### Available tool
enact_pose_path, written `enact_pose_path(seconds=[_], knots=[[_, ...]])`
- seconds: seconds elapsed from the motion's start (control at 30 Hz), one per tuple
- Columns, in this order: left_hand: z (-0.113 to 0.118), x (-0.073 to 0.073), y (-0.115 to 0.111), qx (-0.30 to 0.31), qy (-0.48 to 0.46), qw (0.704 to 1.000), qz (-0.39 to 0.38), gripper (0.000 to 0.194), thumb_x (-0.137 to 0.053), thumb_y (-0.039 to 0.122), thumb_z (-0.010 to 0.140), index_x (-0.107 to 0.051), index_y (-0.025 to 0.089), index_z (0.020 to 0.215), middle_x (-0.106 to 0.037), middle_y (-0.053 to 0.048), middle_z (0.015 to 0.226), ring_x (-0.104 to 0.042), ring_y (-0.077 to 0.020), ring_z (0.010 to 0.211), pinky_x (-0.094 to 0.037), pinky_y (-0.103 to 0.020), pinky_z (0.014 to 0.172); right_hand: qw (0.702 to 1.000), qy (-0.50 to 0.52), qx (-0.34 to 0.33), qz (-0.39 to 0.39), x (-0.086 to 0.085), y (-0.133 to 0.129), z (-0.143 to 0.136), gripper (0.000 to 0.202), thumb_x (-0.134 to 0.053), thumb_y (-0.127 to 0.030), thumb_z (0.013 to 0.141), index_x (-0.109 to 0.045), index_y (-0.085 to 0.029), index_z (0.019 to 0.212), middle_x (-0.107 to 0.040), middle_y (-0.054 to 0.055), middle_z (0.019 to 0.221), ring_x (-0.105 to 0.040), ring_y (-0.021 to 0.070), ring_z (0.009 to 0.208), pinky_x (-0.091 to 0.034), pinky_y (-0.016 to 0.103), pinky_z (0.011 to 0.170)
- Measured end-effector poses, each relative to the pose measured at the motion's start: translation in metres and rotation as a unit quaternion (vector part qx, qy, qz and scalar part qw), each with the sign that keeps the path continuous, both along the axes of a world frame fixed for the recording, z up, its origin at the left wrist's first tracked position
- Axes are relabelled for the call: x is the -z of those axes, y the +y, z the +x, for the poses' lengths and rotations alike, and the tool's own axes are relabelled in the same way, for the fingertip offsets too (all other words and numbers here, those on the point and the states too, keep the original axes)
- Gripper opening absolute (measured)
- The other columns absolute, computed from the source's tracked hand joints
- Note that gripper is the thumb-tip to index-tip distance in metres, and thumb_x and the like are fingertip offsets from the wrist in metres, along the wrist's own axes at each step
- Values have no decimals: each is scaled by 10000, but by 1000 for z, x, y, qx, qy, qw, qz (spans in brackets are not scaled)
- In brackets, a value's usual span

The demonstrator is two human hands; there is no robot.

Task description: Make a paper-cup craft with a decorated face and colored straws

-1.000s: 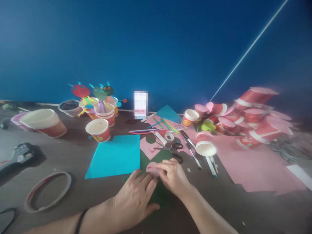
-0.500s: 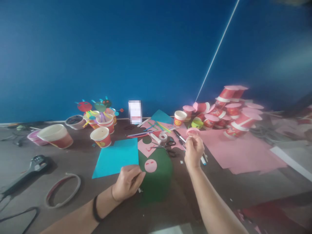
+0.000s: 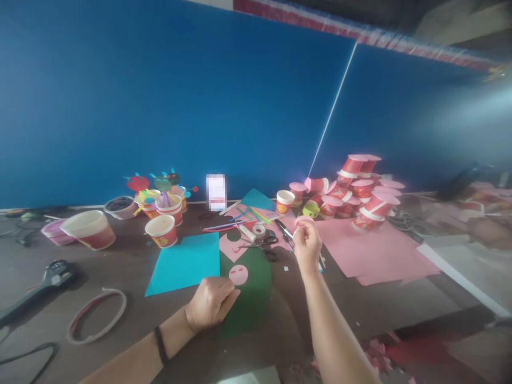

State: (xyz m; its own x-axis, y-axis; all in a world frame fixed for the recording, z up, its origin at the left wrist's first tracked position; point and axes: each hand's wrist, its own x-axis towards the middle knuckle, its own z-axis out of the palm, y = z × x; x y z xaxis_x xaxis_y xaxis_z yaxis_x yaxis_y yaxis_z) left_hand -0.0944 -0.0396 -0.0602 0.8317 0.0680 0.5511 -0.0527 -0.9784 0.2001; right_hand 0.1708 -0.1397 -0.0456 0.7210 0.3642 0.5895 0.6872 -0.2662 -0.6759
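Now the left hand (image 3: 210, 304) rests loosely curled on the dark green paper sheet (image 3: 250, 298), just beside the small pink paper circle (image 3: 238, 275) it has let go of. Farther off, the right hand (image 3: 307, 245) has risen, fingers pinched on a pink paper-covered cup (image 3: 303, 221).

Landmark: the sheet under the left hand (image 3: 210, 303), here called the centre sheet (image 3: 256, 298). A small paper disc (image 3: 239, 275) lies on it, just beyond that hand. Second sheet (image 3: 184, 262) touches its left edge. Behind it: scissors (image 3: 267, 241) and tape roll (image 3: 259, 230). Right hand (image 3: 307, 246) raised behind-right of it. Cup pile (image 3: 360, 192) far behind-right. Single cup (image 3: 161, 231) behind-left. Loose ring (image 3: 96, 316) well left.
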Motion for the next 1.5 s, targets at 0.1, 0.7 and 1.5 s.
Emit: enact_pose_path(seconds=[0.1,0.7,1.5], knots=[[1,0,0,5,5,1000,5,291,-428,141,878,-373,198,597,-445,13,529,-413,-125,495,-236,-273,499,987,24,5,-162,0,-3,0,156,-532,-220,790,-651,-146,858,-663,122,825,-605,260,896,-429,362,832],[-9,-27,-18,145,67,983,89,279,-470,210,856,-438,204,579,-499,-11,529,-462,-146,485,-255,-316,446,912,5,-37,-408,-11,29,13,224,-431,-224,885,-568,-111,1021,-685,162,874,-662,258,802,-435,303,656],[-6,-21,16,3,42,970,-240,226,-373,268,920,-431,191,715,-474,16,587,-442,-115,509,-317,-227,495,794,-60,-516,-317,-34,12,-109,178,-398,-246,928,-546,-214,834,-648,24,692,-632,172,628,-412,240,568]])
